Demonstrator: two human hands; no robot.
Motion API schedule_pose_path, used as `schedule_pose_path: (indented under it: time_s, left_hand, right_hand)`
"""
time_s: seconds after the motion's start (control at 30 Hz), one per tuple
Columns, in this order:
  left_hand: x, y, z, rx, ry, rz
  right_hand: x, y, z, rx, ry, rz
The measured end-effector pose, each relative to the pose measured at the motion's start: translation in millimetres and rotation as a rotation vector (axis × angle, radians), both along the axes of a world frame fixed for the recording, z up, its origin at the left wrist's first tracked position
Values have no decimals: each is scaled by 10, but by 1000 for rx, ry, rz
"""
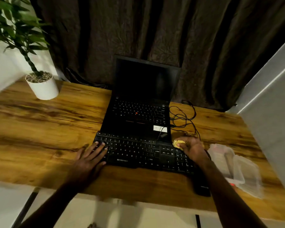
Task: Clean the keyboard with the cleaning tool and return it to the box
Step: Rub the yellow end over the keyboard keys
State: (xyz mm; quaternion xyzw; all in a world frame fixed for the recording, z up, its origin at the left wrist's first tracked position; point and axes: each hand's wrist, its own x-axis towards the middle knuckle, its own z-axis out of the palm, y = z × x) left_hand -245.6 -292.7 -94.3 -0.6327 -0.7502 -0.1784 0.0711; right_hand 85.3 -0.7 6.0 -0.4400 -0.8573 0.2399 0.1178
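The right hand (192, 148) has its fingers curled around a soft, lumpy yellow cleaning tool (177, 143) and holds it at the far right corner of the keyboard (138, 150). The left hand (89, 157) lies flat with straight, spread fingers on the keyboard's left end. The keyboard is black plastic and flat, and it carries the word "ZEBRONICS". The box (227, 162), of clear plastic, stands just right of it on the wooden table (39, 129). A black laptop (138, 116) stands open behind.
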Motion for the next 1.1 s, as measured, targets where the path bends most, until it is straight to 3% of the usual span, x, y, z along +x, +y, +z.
schedule_pose_path:
  time_s: [0.17,0.3,0.43,0.67,0.8,1.1]
  left_hand:
    - [-70,-11,-64,4,-4,-61]
    - [-84,1,-72,12,-29,-69]
    - [-93,11,-76,-3,-15,-76]
    - [-122,14,-109,-6,-31,-64]
    - [-120,-3,-146,-7,-46,-59]
    - [-151,15,-169,-21,-58,-58]
  right_hand:
    - [67,-7,-70,-16,-41,-30]
    - [145,99,-11,45,-206,-74]
    - [49,128,22,48,-108,-32]
    - [282,162,70,-85,-127,6]
    - [340,241,53,-24,-179,-81]
    - [243,152,-43,-32,-92,-12]
